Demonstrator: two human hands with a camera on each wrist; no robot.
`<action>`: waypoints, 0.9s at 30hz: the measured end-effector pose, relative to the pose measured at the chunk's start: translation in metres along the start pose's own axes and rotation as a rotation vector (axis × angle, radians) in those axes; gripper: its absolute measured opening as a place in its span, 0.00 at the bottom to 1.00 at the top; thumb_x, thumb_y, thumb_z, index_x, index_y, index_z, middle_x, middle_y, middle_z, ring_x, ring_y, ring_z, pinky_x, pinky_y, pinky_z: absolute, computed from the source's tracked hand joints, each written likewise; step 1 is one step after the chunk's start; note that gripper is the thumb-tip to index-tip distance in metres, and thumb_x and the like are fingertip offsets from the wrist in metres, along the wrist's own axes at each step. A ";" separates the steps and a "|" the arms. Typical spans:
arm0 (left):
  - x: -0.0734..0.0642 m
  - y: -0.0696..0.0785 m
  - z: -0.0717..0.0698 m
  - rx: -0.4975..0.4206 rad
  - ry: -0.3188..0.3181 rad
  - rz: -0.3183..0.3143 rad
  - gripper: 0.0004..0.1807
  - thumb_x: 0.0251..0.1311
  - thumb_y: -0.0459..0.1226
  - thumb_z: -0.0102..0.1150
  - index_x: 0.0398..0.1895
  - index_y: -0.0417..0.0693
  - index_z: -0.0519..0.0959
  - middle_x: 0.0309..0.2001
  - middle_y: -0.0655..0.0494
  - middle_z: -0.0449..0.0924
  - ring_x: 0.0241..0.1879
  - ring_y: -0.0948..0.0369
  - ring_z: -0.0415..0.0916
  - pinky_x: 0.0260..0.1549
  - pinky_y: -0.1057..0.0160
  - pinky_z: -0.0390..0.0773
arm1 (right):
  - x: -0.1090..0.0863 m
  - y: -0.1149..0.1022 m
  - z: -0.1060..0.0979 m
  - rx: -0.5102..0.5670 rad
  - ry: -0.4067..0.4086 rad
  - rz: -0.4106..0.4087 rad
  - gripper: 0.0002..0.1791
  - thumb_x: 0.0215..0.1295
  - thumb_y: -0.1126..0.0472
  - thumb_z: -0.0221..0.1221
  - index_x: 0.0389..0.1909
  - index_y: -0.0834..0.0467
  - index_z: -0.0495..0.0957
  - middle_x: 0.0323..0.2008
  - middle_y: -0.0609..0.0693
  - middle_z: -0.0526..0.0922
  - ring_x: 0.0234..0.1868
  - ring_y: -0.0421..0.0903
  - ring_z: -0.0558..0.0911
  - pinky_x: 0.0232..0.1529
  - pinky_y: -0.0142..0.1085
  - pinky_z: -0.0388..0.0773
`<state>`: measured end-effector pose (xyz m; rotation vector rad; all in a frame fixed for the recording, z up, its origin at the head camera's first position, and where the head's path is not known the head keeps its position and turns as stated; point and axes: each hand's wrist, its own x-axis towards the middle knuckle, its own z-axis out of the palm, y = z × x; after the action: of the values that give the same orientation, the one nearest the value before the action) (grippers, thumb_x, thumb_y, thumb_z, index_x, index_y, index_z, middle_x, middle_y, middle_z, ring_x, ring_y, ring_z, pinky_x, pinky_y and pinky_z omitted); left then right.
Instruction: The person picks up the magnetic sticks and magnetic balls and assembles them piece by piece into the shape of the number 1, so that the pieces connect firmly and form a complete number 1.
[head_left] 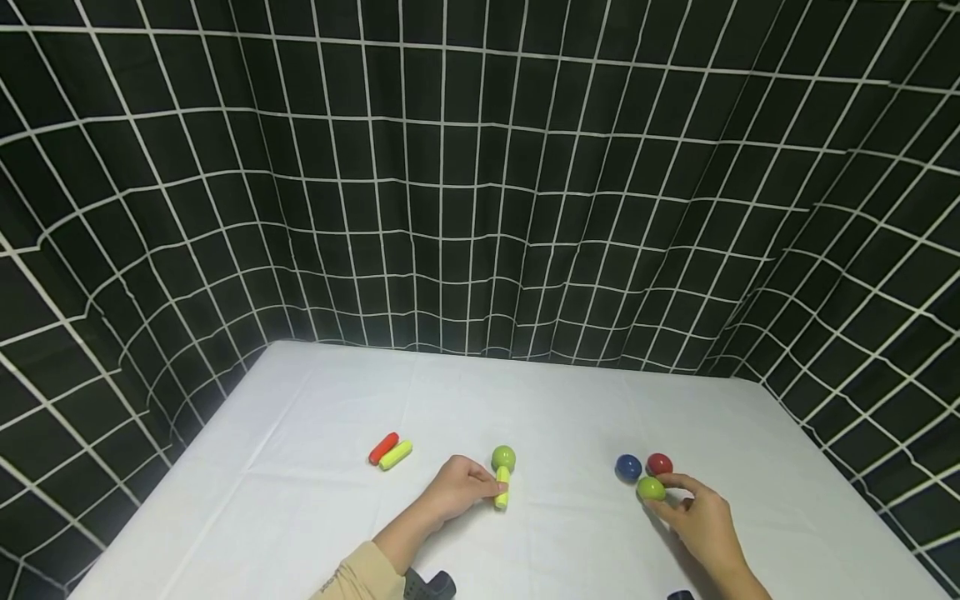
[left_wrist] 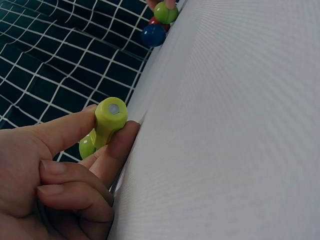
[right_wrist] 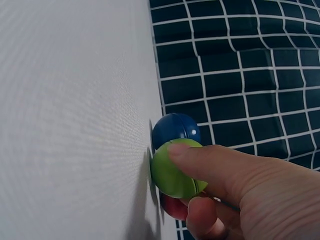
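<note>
Between thumb and fingers, my left hand (head_left: 459,490) pinches a short yellow-green stick (head_left: 502,490); a grey dot marks the end of this stick (left_wrist: 114,108) in the left wrist view. The stick's far end meets a light green ball (head_left: 504,457) in the head view. Over on the right, my right hand (head_left: 701,517) grips another green ball (head_left: 651,489) with thumb and fingers. That green ball (right_wrist: 175,170) has a seam and sits close against the table. Right behind it are a blue ball (head_left: 628,467) and a red ball (head_left: 660,464), the red one partly hidden in the right wrist view.
A red stick (head_left: 383,448) and a second yellow-green stick (head_left: 396,455) lie side by side, left of my left hand. Everything rests on a white-covered table (head_left: 300,517). Dark curtains with a white grid (head_left: 465,208) enclose its back and sides.
</note>
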<state>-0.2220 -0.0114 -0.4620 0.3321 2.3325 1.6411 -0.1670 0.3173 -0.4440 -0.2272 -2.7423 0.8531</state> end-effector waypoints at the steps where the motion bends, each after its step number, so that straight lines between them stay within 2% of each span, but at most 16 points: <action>1: 0.000 0.000 0.000 0.000 0.001 0.000 0.13 0.49 0.43 0.67 0.25 0.41 0.83 0.20 0.56 0.79 0.29 0.63 0.71 0.31 0.66 0.71 | 0.000 0.000 0.000 -0.001 -0.004 0.002 0.23 0.49 0.64 0.67 0.47 0.67 0.76 0.42 0.65 0.81 0.12 0.36 0.67 0.12 0.28 0.64; 6: -0.001 0.001 -0.001 0.001 0.007 0.005 0.13 0.49 0.43 0.67 0.25 0.40 0.83 0.20 0.54 0.80 0.28 0.64 0.72 0.30 0.67 0.71 | 0.002 -0.001 -0.001 0.006 -0.021 0.024 0.24 0.49 0.63 0.67 0.48 0.68 0.75 0.40 0.66 0.81 0.12 0.37 0.69 0.13 0.28 0.65; 13: 0.000 -0.001 0.000 -0.008 0.005 -0.001 0.13 0.49 0.43 0.67 0.25 0.40 0.83 0.20 0.55 0.81 0.27 0.63 0.72 0.30 0.66 0.71 | 0.001 -0.002 -0.002 -0.010 -0.048 0.039 0.26 0.50 0.62 0.67 0.49 0.71 0.75 0.46 0.70 0.78 0.13 0.39 0.71 0.14 0.29 0.67; 21: -0.001 0.001 0.000 -0.021 0.000 -0.016 0.13 0.49 0.42 0.67 0.26 0.39 0.82 0.22 0.54 0.82 0.28 0.63 0.73 0.30 0.66 0.70 | 0.000 -0.002 -0.003 0.006 -0.059 0.024 0.24 0.49 0.63 0.67 0.48 0.67 0.76 0.44 0.67 0.81 0.12 0.39 0.71 0.13 0.29 0.66; 27: -0.002 0.001 0.000 -0.013 0.003 -0.002 0.13 0.49 0.41 0.67 0.26 0.38 0.82 0.23 0.52 0.82 0.28 0.63 0.72 0.30 0.65 0.70 | 0.000 -0.005 -0.003 -0.001 -0.082 0.004 0.25 0.46 0.63 0.69 0.48 0.66 0.77 0.42 0.65 0.81 0.12 0.38 0.69 0.14 0.29 0.66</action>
<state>-0.2200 -0.0114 -0.4607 0.3250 2.3231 1.6564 -0.1664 0.3144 -0.4389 -0.2029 -2.8184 0.8810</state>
